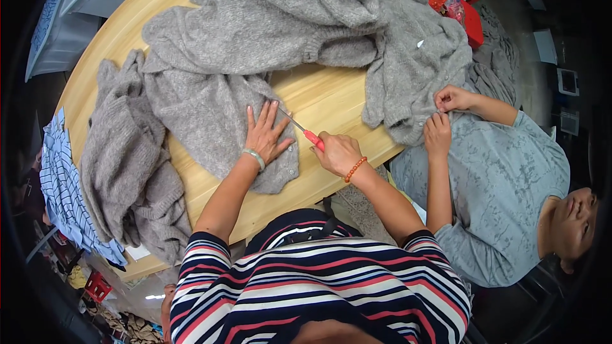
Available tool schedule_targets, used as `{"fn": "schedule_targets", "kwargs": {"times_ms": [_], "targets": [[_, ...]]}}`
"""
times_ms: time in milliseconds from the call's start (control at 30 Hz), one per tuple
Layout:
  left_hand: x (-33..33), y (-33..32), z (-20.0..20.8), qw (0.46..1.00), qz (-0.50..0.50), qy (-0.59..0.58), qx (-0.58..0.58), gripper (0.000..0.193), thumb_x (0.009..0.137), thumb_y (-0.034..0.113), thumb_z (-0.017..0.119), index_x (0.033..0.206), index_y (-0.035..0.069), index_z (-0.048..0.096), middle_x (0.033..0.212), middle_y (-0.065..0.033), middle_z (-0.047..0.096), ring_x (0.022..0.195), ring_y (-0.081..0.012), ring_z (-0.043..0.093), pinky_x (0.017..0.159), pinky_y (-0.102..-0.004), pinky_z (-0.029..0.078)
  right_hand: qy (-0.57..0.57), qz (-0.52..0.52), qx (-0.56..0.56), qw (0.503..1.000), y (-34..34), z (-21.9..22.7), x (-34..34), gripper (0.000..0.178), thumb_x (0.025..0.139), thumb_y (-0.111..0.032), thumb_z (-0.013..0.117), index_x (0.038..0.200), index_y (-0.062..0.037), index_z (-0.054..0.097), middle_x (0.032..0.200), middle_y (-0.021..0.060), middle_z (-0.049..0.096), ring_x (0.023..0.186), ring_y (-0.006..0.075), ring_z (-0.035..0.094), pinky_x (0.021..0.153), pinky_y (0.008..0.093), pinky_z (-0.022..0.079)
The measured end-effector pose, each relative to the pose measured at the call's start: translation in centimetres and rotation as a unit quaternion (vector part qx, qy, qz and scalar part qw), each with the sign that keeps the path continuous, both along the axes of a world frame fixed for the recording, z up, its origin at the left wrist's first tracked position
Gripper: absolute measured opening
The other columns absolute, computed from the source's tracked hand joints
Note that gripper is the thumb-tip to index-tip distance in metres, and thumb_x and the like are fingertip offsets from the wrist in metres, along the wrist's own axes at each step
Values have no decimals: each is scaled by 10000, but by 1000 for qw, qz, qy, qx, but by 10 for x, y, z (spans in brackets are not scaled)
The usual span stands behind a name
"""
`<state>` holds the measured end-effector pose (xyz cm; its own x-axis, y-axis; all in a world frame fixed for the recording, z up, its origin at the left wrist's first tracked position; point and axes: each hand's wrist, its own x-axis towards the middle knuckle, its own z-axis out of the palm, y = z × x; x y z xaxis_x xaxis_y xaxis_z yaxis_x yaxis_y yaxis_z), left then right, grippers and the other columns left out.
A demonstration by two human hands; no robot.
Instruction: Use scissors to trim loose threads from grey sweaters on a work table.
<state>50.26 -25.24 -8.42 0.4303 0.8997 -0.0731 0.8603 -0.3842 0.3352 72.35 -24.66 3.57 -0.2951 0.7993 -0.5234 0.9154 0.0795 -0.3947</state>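
A grey knit garment [210, 111], likely soft, best pinned near its edge, lies on the pale wooden table [331, 95]; left hand [264, 131] rests spread on it, right hand [339, 155] grips a red-handled metal tool [312, 138].

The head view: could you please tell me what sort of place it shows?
Probably a garment workshop. Grey knitted garments are spread over a wooden table, the person's right hand holds a red-handled tool, and a co-worker handles similar knitwear.
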Motion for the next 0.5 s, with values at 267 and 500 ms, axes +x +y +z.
{"fn": "schedule_targets", "kwargs": {"times_ms": [267,500], "targets": [[0,-7,-11,1000,15,4,19,660,912,535,575,1492,249,446,1587,-168,321,1488,-341,256,1170,-676,37,-20,34,-95,995,-81,22,26,319,906,-355,629,962,-44,669,839,212,704,832,407,690,769,502,534],[18,-58,-11,999,41,16,15,548,968,298,549,1491,172,439,1593,-164,310,1496,-329,244,1166,-686,50,-19,-9,-89,996,-124,26,34,285,902,-329,617,945,-53,670,820,222,693,812,412,685,742,514,529]]}}
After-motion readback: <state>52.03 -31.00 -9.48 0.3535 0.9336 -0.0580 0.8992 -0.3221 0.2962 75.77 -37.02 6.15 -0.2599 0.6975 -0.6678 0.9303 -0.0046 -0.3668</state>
